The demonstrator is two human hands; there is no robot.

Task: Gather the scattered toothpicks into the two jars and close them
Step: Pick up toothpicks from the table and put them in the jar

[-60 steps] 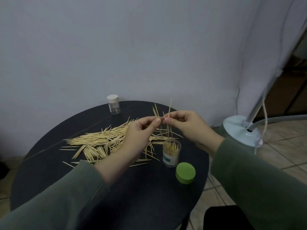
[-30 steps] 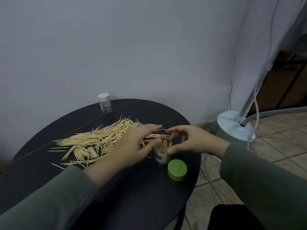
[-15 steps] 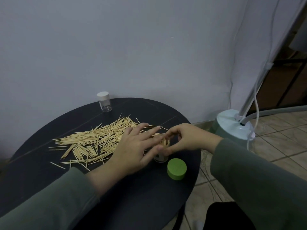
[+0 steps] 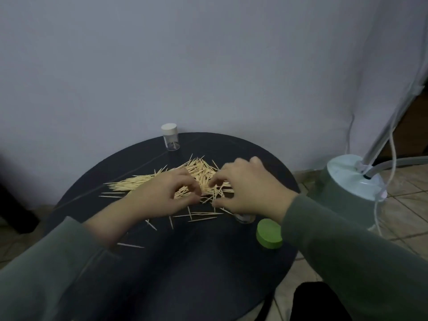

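A pile of loose toothpicks (image 4: 139,183) lies across the middle of the round black table (image 4: 185,262). My left hand (image 4: 162,198) sits on the pile, its fingers and thumb curled around some toothpicks. My right hand (image 4: 247,191) faces it from the right and pinches toothpicks between curled fingers and thumb. The open jar (image 4: 244,219) is mostly hidden under my right wrist. Its green lid (image 4: 269,234) lies on the table just to its right. A small clear jar with a white lid (image 4: 170,140) stands closed at the table's far edge.
A few stray toothpicks (image 4: 201,216) lie near the table's front half. A pale green appliance base (image 4: 349,179) with a hose and cables stands on the tiled floor to the right. A wall runs close behind the table.
Both hands have left the open jar and moved back left onto the pile, where their fingers have closed on toothpicks. The camera has tilted, so the jar now lies under my right wrist.
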